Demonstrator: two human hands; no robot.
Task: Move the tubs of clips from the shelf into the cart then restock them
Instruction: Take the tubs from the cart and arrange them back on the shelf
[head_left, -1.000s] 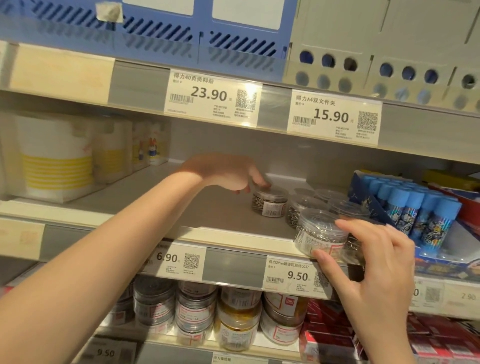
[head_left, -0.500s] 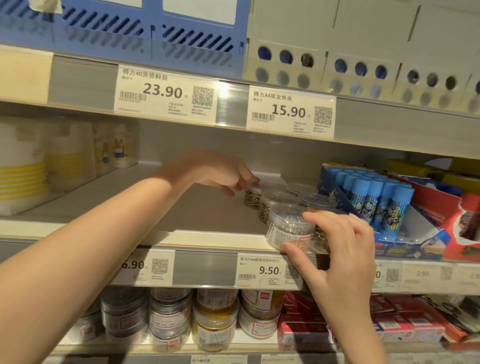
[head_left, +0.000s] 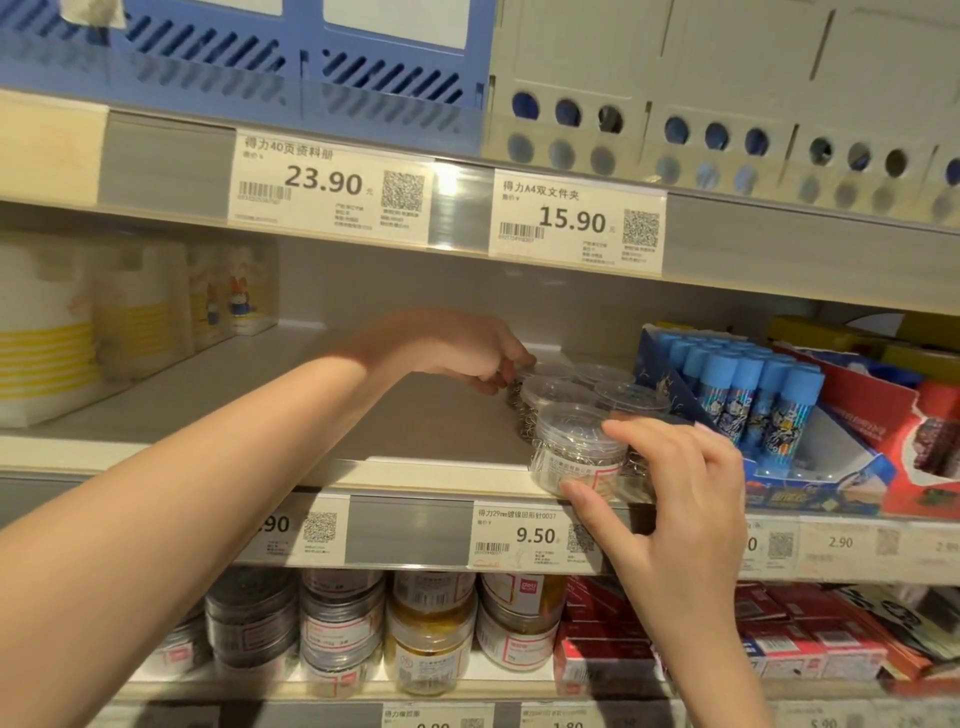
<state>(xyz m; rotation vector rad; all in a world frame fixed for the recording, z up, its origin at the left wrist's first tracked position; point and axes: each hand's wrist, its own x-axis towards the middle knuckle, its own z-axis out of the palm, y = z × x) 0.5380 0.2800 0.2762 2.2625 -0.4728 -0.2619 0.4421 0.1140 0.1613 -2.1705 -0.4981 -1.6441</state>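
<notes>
Both hands are at the middle shelf (head_left: 447, 470), working on a small cluster of clear round tubs of clips. The right hand (head_left: 670, 499) has the front tub (head_left: 574, 452) pinched, thumb against its lower label and fingertips curled over the lid edge; that tub sits at the very lip of the shelf, directly above the 9.50 price tag (head_left: 519, 535). The left hand (head_left: 462, 351), reaching in from about eight o'clock, has its fingers curled down onto the rear tub (head_left: 519, 387) at the back-left of the cluster, though how firmly it holds cannot be told, since the fingertips hide the contact. Other tubs (head_left: 631, 400) stand packed between the two, touching one another, with a box of glue sticks (head_left: 748, 395) just beside them at three o'clock. No cart is in view, so whether this is the taking-off step or the restocking step is a judgement; the neat, tight grouping and the tub squared to the shelf lip suggest placing and straightening (the labels face out). If so, the next move calls for letting go without nudging the front tub over the edge, and keeping the row snug against its neighbours.
</notes>
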